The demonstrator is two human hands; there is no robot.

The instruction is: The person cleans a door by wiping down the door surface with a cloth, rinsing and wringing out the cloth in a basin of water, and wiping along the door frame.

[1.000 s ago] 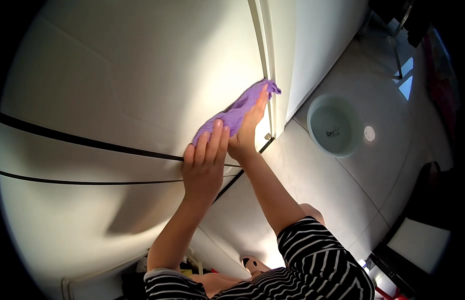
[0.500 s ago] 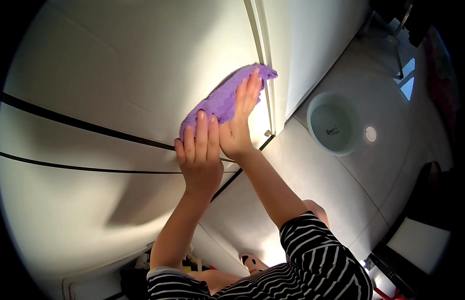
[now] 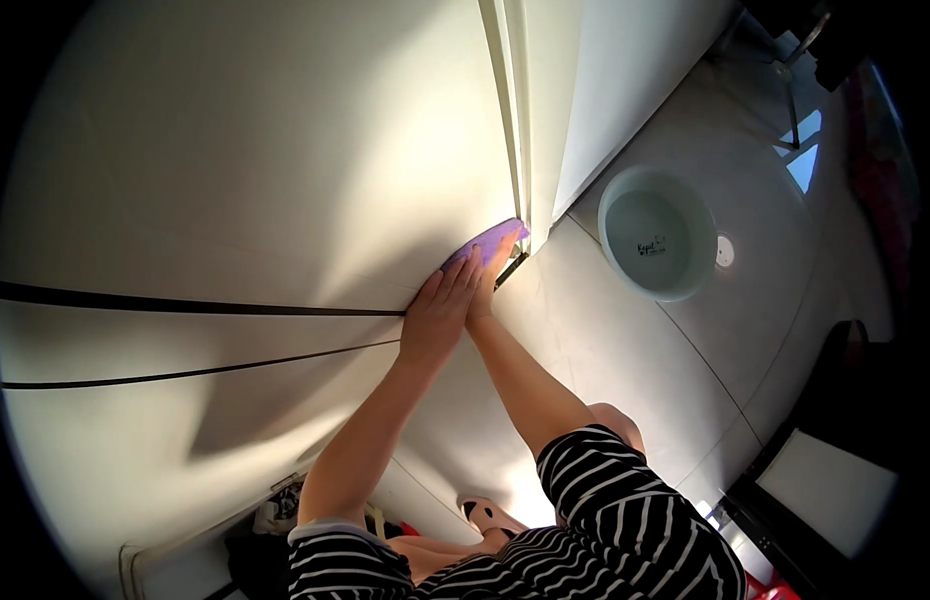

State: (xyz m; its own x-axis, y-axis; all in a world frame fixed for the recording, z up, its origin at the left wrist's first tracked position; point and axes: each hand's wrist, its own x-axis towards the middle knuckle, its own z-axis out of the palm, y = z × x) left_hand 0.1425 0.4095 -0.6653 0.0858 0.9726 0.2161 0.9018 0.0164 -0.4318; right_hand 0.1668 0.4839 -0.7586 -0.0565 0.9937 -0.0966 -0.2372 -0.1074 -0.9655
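While the pale panel (image 3: 235, 160) is backing the purple cloth (image 3: 483, 243) near its edge, the cloth is lying beneath the fingers of the left hand (image 3: 440, 312) and right hand (image 3: 494, 268). Both arms are reaching forward; both hands are pressing flat, unclenched, fingers extending nearly straight.

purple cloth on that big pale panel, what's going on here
A person in a striped top is pressing a purple cloth against a large pale panel, close to the panel's edge near the floor. Both hands are on it, the left hand and the right hand close together with fingers laid out over the cloth, hiding part of it. Off to the right, a round basin stands on the floor, apart from the hands.
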